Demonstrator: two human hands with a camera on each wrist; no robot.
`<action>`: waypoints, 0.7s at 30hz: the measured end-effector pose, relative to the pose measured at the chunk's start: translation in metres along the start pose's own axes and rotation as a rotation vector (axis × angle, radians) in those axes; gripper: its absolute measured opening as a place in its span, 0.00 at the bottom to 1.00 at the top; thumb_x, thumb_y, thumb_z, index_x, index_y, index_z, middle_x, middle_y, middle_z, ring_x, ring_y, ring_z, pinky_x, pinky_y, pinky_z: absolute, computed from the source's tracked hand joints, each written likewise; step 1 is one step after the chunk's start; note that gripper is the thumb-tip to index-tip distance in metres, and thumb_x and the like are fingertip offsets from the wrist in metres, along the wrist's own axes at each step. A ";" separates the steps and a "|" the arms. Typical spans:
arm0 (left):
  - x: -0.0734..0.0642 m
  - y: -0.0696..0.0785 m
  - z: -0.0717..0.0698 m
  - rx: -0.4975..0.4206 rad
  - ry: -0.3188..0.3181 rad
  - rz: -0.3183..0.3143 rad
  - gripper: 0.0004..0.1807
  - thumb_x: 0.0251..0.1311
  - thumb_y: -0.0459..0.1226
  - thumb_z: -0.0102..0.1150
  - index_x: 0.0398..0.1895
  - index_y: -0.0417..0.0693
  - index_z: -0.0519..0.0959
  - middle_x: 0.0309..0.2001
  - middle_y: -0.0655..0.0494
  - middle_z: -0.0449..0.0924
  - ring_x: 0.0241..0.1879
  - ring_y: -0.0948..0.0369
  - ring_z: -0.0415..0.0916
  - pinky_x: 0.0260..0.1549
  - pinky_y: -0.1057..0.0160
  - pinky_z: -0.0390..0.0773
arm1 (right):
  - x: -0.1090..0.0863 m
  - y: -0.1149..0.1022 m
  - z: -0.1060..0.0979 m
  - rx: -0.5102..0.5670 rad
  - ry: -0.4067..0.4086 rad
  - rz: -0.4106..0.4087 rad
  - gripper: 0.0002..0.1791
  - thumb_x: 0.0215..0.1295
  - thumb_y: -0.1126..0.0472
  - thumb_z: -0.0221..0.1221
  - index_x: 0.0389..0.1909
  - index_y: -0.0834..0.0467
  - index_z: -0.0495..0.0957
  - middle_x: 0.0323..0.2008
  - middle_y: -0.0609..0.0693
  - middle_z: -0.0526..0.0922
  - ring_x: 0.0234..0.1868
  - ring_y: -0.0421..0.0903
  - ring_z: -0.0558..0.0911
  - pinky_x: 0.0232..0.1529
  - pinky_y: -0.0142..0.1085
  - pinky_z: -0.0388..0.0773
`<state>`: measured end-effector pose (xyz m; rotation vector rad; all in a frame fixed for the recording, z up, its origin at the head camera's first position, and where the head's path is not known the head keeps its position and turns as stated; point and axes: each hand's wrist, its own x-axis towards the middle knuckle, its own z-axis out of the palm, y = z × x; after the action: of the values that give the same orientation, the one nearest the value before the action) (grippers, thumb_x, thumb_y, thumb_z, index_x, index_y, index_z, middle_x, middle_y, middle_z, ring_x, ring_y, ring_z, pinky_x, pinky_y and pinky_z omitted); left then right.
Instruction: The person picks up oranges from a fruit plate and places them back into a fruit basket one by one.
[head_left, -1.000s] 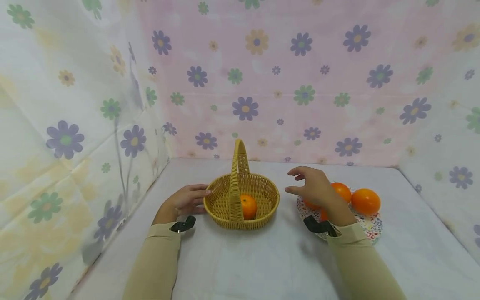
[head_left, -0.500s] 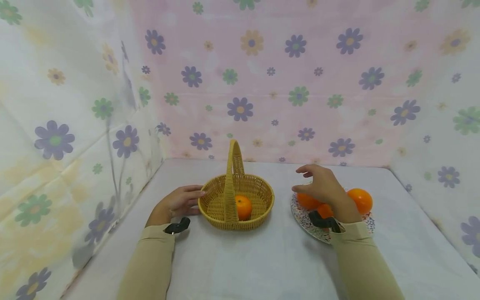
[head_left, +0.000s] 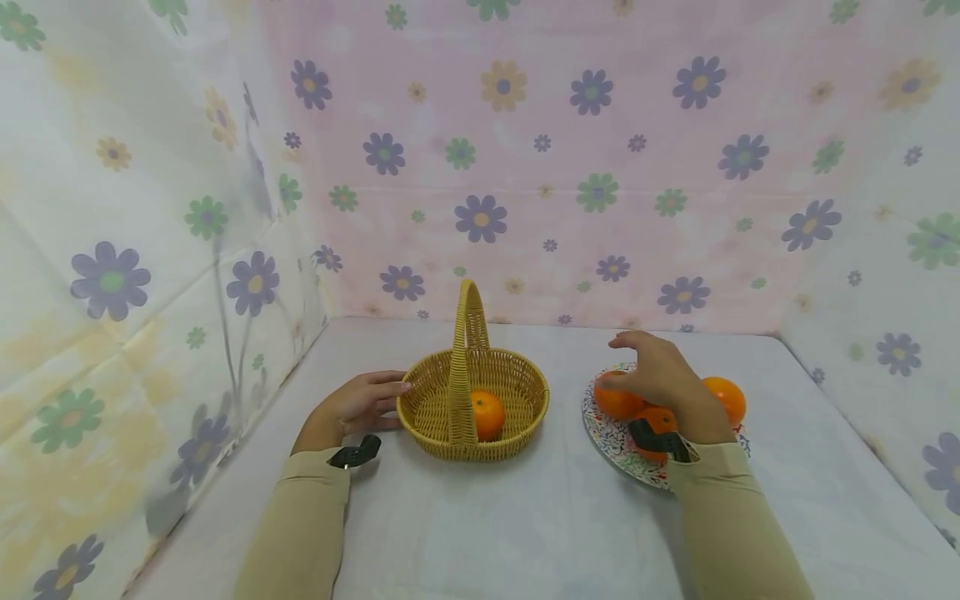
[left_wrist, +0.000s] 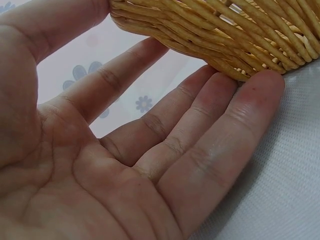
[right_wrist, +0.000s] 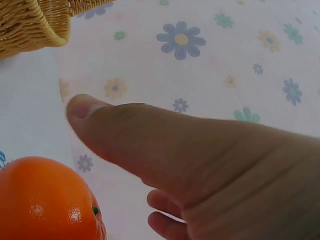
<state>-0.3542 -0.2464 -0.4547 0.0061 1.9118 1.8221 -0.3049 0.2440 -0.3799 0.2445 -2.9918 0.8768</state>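
Observation:
A yellow wicker basket [head_left: 480,452] with a tall arched handle stands mid-table, an orange [head_left: 489,417] inside it. At the basket's left side is my left hand [head_left: 360,404]; in the left wrist view its extended fingers [left_wrist: 215,145] touch the woven wall near the base. My right hand [head_left: 660,379] hovers over a speckled plate [head_left: 611,442] of oranges, thumb and fingers spread apart and holding nothing. The plate's left orange [head_left: 617,400] lies just below the thumb, and also shows as an orange [right_wrist: 45,200] in the right wrist view.
A nearer orange [head_left: 654,423] is partly behind the wrist strap, and another orange [head_left: 725,400] sits at the plate's right. White cloth [head_left: 480,533] covers the table. Flower-patterned cloth walls [head_left: 555,167] enclose the back and both sides.
My right hand has moved right and back over the plate, uncovering more of the left oranges. My left hand keeps its place at the basket. The head view has shifted slightly.

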 end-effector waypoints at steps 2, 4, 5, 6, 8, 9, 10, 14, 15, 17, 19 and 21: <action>0.000 0.000 0.000 -0.004 0.001 0.001 0.36 0.70 0.43 0.65 0.76 0.42 0.65 0.65 0.46 0.79 0.57 0.55 0.83 0.55 0.45 0.84 | 0.000 0.001 0.000 -0.008 -0.027 0.016 0.43 0.58 0.45 0.75 0.71 0.56 0.71 0.76 0.61 0.67 0.74 0.66 0.66 0.71 0.66 0.66; 0.001 -0.001 -0.001 -0.010 0.002 0.003 0.36 0.69 0.43 0.66 0.76 0.42 0.65 0.63 0.47 0.80 0.56 0.56 0.83 0.55 0.45 0.84 | -0.001 0.002 0.000 -0.015 -0.053 0.034 0.45 0.57 0.45 0.75 0.72 0.56 0.70 0.75 0.62 0.67 0.72 0.65 0.68 0.70 0.66 0.67; 0.001 -0.001 -0.001 -0.012 0.002 0.003 0.36 0.69 0.43 0.66 0.76 0.42 0.66 0.63 0.47 0.80 0.56 0.56 0.83 0.55 0.45 0.84 | -0.001 0.002 0.000 -0.019 -0.063 0.041 0.45 0.57 0.44 0.75 0.73 0.56 0.70 0.75 0.62 0.68 0.72 0.65 0.68 0.70 0.66 0.67; 0.001 -0.001 -0.001 -0.014 0.002 0.004 0.36 0.69 0.43 0.66 0.76 0.42 0.66 0.62 0.48 0.81 0.56 0.56 0.83 0.55 0.45 0.84 | -0.001 0.002 0.000 -0.023 -0.072 0.048 0.46 0.56 0.44 0.75 0.73 0.56 0.69 0.75 0.63 0.68 0.71 0.65 0.69 0.70 0.66 0.67; 0.002 -0.002 -0.002 -0.017 0.003 0.005 0.35 0.69 0.42 0.66 0.76 0.42 0.66 0.62 0.48 0.81 0.55 0.56 0.83 0.55 0.45 0.85 | -0.001 0.003 0.000 -0.035 -0.088 0.053 0.47 0.56 0.43 0.75 0.73 0.58 0.69 0.74 0.65 0.68 0.69 0.66 0.70 0.70 0.66 0.67; 0.002 -0.002 -0.002 -0.018 0.003 0.004 0.35 0.69 0.42 0.66 0.76 0.42 0.66 0.62 0.48 0.81 0.55 0.56 0.83 0.54 0.45 0.85 | -0.001 0.003 0.001 -0.040 -0.096 0.058 0.48 0.56 0.43 0.75 0.74 0.58 0.69 0.74 0.65 0.69 0.69 0.66 0.71 0.70 0.67 0.67; 0.003 -0.003 -0.002 -0.018 0.002 0.004 0.35 0.69 0.42 0.66 0.76 0.42 0.66 0.62 0.48 0.81 0.55 0.56 0.83 0.54 0.45 0.85 | -0.001 0.004 0.001 -0.044 -0.102 0.064 0.48 0.56 0.43 0.75 0.74 0.58 0.68 0.73 0.65 0.69 0.68 0.65 0.71 0.70 0.67 0.67; 0.003 -0.003 -0.002 -0.011 -0.002 0.005 0.35 0.70 0.43 0.65 0.76 0.42 0.66 0.63 0.48 0.81 0.56 0.56 0.83 0.55 0.45 0.84 | 0.000 0.006 0.002 -0.069 -0.123 0.071 0.49 0.55 0.42 0.75 0.74 0.59 0.68 0.74 0.67 0.68 0.69 0.68 0.69 0.69 0.69 0.65; 0.003 -0.003 -0.002 -0.010 -0.004 0.006 0.35 0.70 0.43 0.65 0.76 0.42 0.65 0.63 0.48 0.81 0.56 0.56 0.83 0.55 0.44 0.84 | 0.000 0.006 0.003 -0.073 -0.124 0.075 0.49 0.55 0.42 0.75 0.74 0.58 0.69 0.74 0.67 0.68 0.70 0.69 0.68 0.70 0.70 0.64; 0.003 -0.003 -0.002 -0.010 -0.005 0.005 0.35 0.70 0.43 0.65 0.76 0.43 0.65 0.63 0.48 0.80 0.56 0.56 0.83 0.55 0.44 0.84 | 0.001 0.006 0.003 -0.085 -0.124 0.076 0.49 0.54 0.42 0.76 0.73 0.59 0.69 0.74 0.68 0.67 0.72 0.72 0.64 0.70 0.73 0.60; 0.002 -0.002 -0.002 -0.012 -0.004 0.003 0.35 0.70 0.43 0.65 0.76 0.43 0.65 0.63 0.48 0.80 0.56 0.56 0.83 0.55 0.44 0.84 | 0.001 0.007 0.004 -0.094 -0.122 0.073 0.49 0.54 0.43 0.76 0.73 0.59 0.70 0.74 0.69 0.66 0.74 0.74 0.60 0.71 0.75 0.53; 0.002 -0.002 -0.001 -0.014 -0.003 0.002 0.36 0.70 0.43 0.66 0.76 0.43 0.65 0.63 0.48 0.80 0.56 0.56 0.83 0.55 0.44 0.84 | 0.001 0.007 0.004 -0.099 -0.120 0.070 0.48 0.53 0.44 0.76 0.72 0.60 0.70 0.74 0.70 0.66 0.75 0.75 0.57 0.72 0.76 0.46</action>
<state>-0.3557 -0.2473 -0.4572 0.0066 1.8972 1.8362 -0.3068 0.2476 -0.3869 0.1986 -3.1617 0.7423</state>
